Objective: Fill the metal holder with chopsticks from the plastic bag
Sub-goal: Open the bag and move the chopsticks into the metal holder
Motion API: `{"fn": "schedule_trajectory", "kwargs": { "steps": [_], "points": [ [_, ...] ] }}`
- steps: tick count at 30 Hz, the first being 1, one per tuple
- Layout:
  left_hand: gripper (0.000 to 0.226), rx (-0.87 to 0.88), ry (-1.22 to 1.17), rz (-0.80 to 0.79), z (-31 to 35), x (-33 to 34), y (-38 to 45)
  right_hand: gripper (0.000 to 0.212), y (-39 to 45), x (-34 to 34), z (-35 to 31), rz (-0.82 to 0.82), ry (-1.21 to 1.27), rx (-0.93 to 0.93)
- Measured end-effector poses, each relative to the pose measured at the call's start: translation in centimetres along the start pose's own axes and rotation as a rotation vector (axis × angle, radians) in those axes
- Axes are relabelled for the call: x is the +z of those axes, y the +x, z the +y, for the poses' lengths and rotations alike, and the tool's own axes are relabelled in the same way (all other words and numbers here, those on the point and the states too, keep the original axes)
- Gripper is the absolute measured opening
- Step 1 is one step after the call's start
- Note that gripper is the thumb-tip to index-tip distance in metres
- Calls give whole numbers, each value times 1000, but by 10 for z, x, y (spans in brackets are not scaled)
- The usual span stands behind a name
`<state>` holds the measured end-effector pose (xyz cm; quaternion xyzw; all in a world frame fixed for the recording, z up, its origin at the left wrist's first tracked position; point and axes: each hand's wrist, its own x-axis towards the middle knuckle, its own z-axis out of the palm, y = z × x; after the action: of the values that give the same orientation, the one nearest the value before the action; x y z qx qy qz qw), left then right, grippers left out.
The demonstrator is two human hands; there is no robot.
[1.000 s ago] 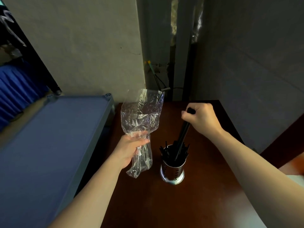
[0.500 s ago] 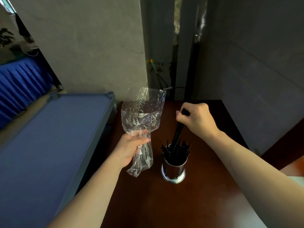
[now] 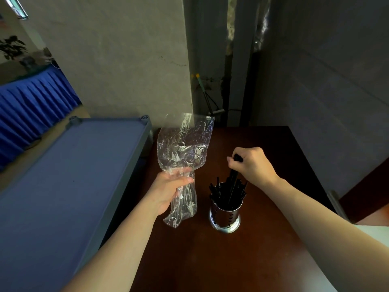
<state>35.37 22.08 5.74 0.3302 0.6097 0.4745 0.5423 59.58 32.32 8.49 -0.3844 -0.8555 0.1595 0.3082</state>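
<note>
A round metal holder (image 3: 225,218) with slotted sides stands upright on the dark wooden table (image 3: 210,260). Several black chopsticks (image 3: 219,191) stick out of its top. My right hand (image 3: 251,163) is closed around the top ends of a bunch of black chopsticks whose lower ends are inside the holder. My left hand (image 3: 170,191) grips the middle of a clear crumpled plastic bag (image 3: 185,148), held upright just left of the holder. A few dark chopsticks show faintly in the bag's lower part.
A blue-grey plastic shelf top (image 3: 73,175) lies along the table's left side. Concrete walls rise close behind and to the right of the table. A blue pleated cloth (image 3: 31,102) hangs at the far left.
My right hand has gone down toward the holder, pushing the bunch of chopsticks deeper in. My left hand and the bag have stayed in place.
</note>
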Motion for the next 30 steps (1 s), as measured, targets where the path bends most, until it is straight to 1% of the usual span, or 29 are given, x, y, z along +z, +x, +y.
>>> {"fn": "schedule_trajectory", "kwargs": {
  "steps": [6,10,14,19,24,27,29,30],
  "points": [
    [31,-7,-21,15,-3,-1,0,28,-9,12,6,-134,-126,-41],
    [30,-16,-23,20,-5,-2,0,25,-10,15,11,-318,-142,-70],
    [31,-14,-15,18,-5,-1,1,24,-11,16,19,-447,-188,-46],
    [31,-4,-6,5,-5,2,3,23,-12,22,22,-554,-250,-16],
    [31,-3,0,-6,-1,7,5,32,-19,31,25,-562,-405,-33],
    [30,-3,-5,-13,1,10,6,48,-23,31,27,-527,-465,22],
    [29,-5,-12,-18,2,11,7,63,-27,24,31,-453,-404,98],
    [29,-4,-17,-20,3,11,8,70,-32,19,34,-370,-328,156]
  ]
}}
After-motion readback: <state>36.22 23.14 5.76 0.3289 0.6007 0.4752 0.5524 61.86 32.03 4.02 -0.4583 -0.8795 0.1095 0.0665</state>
